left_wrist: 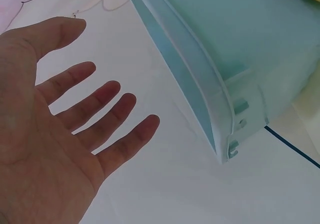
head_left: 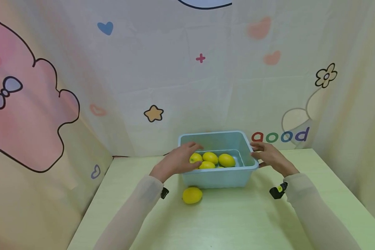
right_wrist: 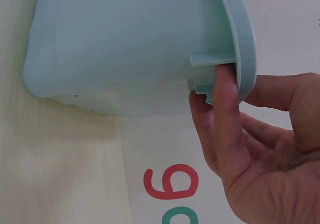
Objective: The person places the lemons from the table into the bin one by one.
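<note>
A light-blue plastic bin (head_left: 217,179) stands on the table with several yellow lemons (head_left: 226,160) in it. One more lemon (head_left: 192,195) lies on the table just in front of it. My left hand (head_left: 178,159) hovers over the bin's left side; in the left wrist view its fingers are spread, apart from the rim, and hold nothing. At the bin's right end, my right hand (head_left: 270,156) grips the rim. The right wrist view shows fingertips (right_wrist: 226,79) tucked under the bin's rim (right_wrist: 246,49), with the thumb on its other side.
A pale wooden table (head_left: 237,222) carries the bin near its back edge. Close behind hangs a printed cloth (head_left: 187,90) with hearts, a star and coloured letters. Cloth also hangs at the left and right sides.
</note>
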Demonstrator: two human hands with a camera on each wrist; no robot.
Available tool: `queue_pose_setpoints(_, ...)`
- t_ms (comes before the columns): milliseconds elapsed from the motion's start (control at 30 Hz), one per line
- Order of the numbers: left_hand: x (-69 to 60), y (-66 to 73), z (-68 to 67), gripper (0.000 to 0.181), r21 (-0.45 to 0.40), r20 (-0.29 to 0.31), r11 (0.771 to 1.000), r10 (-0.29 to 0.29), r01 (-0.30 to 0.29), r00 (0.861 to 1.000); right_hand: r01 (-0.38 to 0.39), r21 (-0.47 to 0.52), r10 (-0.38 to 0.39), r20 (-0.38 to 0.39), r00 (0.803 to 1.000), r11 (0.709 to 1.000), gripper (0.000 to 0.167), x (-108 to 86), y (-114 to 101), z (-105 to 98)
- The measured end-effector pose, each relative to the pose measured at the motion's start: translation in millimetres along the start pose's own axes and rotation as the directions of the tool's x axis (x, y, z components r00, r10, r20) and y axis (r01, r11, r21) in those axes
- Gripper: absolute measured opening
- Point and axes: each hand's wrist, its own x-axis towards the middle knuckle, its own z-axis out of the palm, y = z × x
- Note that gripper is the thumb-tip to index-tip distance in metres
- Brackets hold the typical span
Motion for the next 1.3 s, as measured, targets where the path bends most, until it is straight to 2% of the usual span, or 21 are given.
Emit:
queue_pose_setpoints(233,-12.9,3.8,3.9,0.05,0.047,-0.061,0.997,0.069,-0.066,0.996,-0.001,-0.003,0.001,0.002,1.0,1.0,0.065,-0.3,-1.5,0.2)
queue_pose_setpoints(400,-22.9,4.1,8.0,0.048,0.05,-0.107,0.995,0.091,-0.086,0.99,0.0,0.003,0.0,-0.001,1.0,1.0,0.065,1.1,-0.8,-0.6)
queue_pose_setpoints(800,-41.2,3.1,24.1,0.046,0.064,-0.101,0.991,0.123,-0.117,0.987,-0.007,0.012,0.007,-0.001,1.0,1.0,0.065,0.0,-0.6,-0.6)
queue_pose_setpoints(933,-47.5,2.8,34.4,0.044,0.08,-0.097,0.986,0.151,-0.143,0.984,-0.008,0.015,0.008,0.001,1.0,1.0,0.064,-0.5,0.7,0.6)
queue_pose_setpoints(1133,-57.1,0.3,50.6,0.04,0.104,-0.152,0.979,0.191,-0.176,0.97,-0.006,0.015,0.006,0.005,1.0,1.0,0.065,0.3,0.8,1.1)
queue_pose_setpoints(1300,-63.8,-2.8,61.7,0.042,0.095,-0.142,0.982,0.174,-0.162,0.974,-0.004,0.0,0.004,-0.004,1.0,1.0,0.065,0.5,-0.1,-0.1)
